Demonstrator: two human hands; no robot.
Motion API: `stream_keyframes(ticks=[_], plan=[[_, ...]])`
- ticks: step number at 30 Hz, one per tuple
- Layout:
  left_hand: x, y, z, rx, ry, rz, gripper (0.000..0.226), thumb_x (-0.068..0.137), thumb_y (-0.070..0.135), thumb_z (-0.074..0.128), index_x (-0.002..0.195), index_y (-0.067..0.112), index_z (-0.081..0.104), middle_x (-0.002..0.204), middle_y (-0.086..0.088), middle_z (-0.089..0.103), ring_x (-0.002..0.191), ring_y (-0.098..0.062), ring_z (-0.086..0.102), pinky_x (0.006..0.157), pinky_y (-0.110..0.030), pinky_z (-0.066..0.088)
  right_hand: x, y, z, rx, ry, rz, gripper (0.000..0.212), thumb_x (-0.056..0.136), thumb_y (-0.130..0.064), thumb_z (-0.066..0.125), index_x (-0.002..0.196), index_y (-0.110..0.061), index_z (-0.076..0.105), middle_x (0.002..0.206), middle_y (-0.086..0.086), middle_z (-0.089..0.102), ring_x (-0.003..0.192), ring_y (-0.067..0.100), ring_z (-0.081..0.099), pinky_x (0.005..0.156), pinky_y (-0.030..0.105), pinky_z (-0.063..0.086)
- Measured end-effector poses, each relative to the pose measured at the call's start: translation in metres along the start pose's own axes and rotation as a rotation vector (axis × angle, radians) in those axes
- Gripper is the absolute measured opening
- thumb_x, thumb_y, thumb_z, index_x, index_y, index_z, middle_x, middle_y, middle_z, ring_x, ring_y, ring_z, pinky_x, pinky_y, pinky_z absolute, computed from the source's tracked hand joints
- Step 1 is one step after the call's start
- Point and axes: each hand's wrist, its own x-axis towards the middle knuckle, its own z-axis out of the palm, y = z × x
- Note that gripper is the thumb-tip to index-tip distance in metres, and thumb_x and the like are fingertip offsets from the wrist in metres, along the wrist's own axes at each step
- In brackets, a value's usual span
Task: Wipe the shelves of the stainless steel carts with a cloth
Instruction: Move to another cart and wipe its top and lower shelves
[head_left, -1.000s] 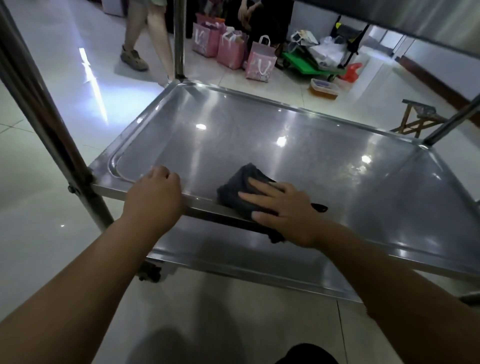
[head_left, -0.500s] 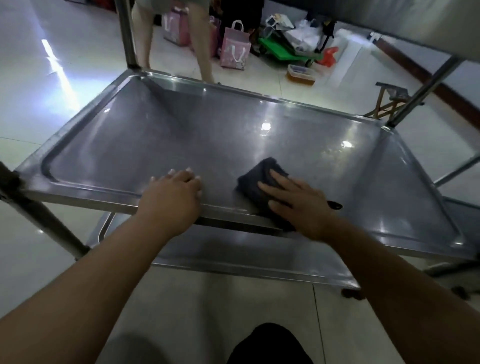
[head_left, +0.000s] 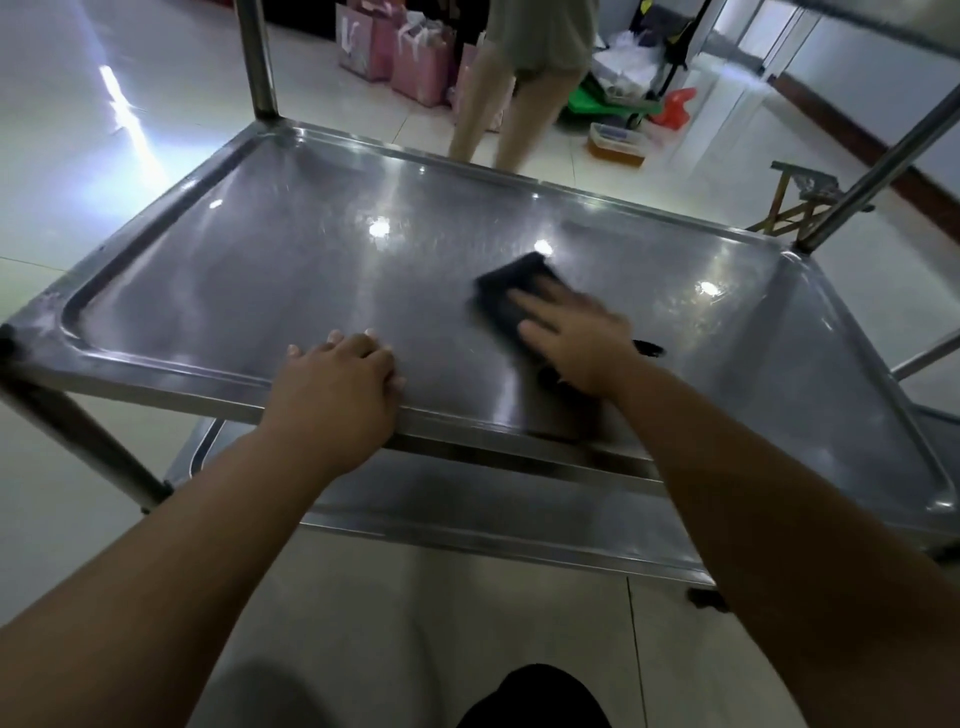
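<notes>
A stainless steel cart shelf (head_left: 291, 270) with a raised rim fills the middle of the head view. A dark cloth (head_left: 511, 293) lies flat on it, right of centre. My right hand (head_left: 576, 338) presses on the cloth with straight fingers and is blurred by motion. My left hand (head_left: 337, 384) rests over the shelf's near rim, its fingers bent onto the shelf surface. A lower shelf (head_left: 467, 509) shows beneath the near rim.
Cart posts rise at the back left (head_left: 257, 57) and right (head_left: 883, 156). A person's legs (head_left: 511, 104) stand just behind the cart. Pink bags (head_left: 405, 52), a green trolley (head_left: 613, 104), a box and a small wooden stool (head_left: 795, 202) sit on the tiled floor.
My right hand has pushed the cloth from the near rim farther onto the shelf. My left hand stays on the rim. The person behind the cart has walked to the right.
</notes>
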Motion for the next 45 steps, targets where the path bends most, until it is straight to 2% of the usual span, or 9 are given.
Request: stream_keyframes(ticks=[2,4,11,16,18,25,31,40,45], plan=[[0.001,0.002,0.001,0.017,0.003,-0.011,0.039,0.096,0.038,0.03,0.123,0.021,0.053,0.132,-0.005,0.051,0.121,-0.032,0.048,0.101,-0.056,0.035,0.013,0.025,-0.008,0.053,-0.036,0.455,0.052,0.097,-0.049,0.024,0.146,-0.048,0.01,0.159,-0.012,0.002,0.142,0.03,0.015,0.107,0.053,0.02],[0.003,0.004,0.001,0.021,0.008,-0.019,0.039,0.095,0.038,0.03,0.117,0.019,0.056,0.124,-0.006,0.055,0.116,-0.033,0.051,0.098,-0.056,0.037,0.022,0.018,-0.008,0.068,-0.032,0.629,0.053,0.096,-0.047,0.021,0.147,-0.044,0.007,0.159,-0.008,-0.001,0.141,0.037,0.011,0.106,0.06,0.015],[0.005,0.012,-0.001,0.073,-0.048,-0.044,0.036,0.095,0.04,0.033,0.116,0.017,0.052,0.123,-0.007,0.053,0.117,-0.033,0.05,0.098,-0.056,0.042,-0.038,-0.001,0.01,0.079,-0.013,-0.185,0.051,0.092,-0.058,0.022,0.142,-0.054,0.018,0.157,-0.015,0.012,0.141,0.026,0.018,0.108,0.053,0.02],[0.003,0.025,-0.001,0.165,-0.048,-0.035,0.034,0.092,0.035,0.046,0.117,0.014,0.051,0.122,-0.009,0.052,0.117,-0.033,0.048,0.095,-0.049,0.042,-0.071,0.074,-0.005,0.123,0.002,0.603,0.059,0.097,-0.05,0.03,0.149,-0.038,0.006,0.16,0.007,-0.002,0.143,0.035,0.01,0.113,0.054,0.014],[0.005,0.039,0.0,0.143,-0.024,0.011,0.034,0.09,0.034,0.049,0.118,0.015,0.052,0.123,-0.009,0.051,0.114,-0.032,0.049,0.093,-0.047,0.043,-0.076,0.061,-0.003,0.051,-0.044,0.707,0.056,0.097,-0.051,0.021,0.149,-0.036,0.005,0.158,0.014,-0.005,0.141,0.04,0.007,0.112,0.056,0.012],[0.018,0.099,0.009,-0.035,0.013,0.233,0.027,0.093,0.026,0.043,0.117,0.02,0.054,0.128,-0.002,0.051,0.114,-0.026,0.05,0.086,-0.04,0.044,-0.137,0.052,0.001,0.114,-0.039,0.085,0.051,0.091,-0.06,0.021,0.142,-0.051,0.021,0.157,-0.007,0.006,0.138,0.023,0.008,0.11,0.05,0.013],[0.024,0.113,0.017,0.008,-0.073,0.216,0.035,0.098,0.036,0.029,0.115,0.023,0.056,0.126,0.001,0.053,0.112,-0.025,0.052,0.094,-0.044,0.045,-0.148,0.129,-0.008,0.087,0.029,0.885,0.053,0.098,-0.047,0.026,0.147,-0.037,0.012,0.159,0.009,0.001,0.138,0.04,0.015,0.11,0.056,0.017],[0.016,0.115,0.02,-0.028,-0.016,0.194,0.039,0.097,0.035,0.029,0.117,0.018,0.056,0.129,-0.006,0.053,0.113,-0.029,0.051,0.099,-0.049,0.041,-0.15,0.082,0.0,0.041,0.003,-0.06,0.051,0.097,-0.049,0.029,0.147,-0.038,0.023,0.16,-0.001,0.003,0.144,0.018,0.002,0.111,0.038,0.01],[0.02,0.126,0.012,0.029,-0.049,0.133,0.035,0.098,0.036,0.03,0.109,0.017,0.057,0.114,-0.005,0.056,0.102,-0.029,0.055,0.083,-0.041,0.046,-0.157,0.147,-0.008,0.091,0.046,0.656,0.053,0.1,-0.041,0.027,0.15,-0.029,0.015,0.159,0.008,0.002,0.145,0.031,0.006,0.115,0.051,0.015]])
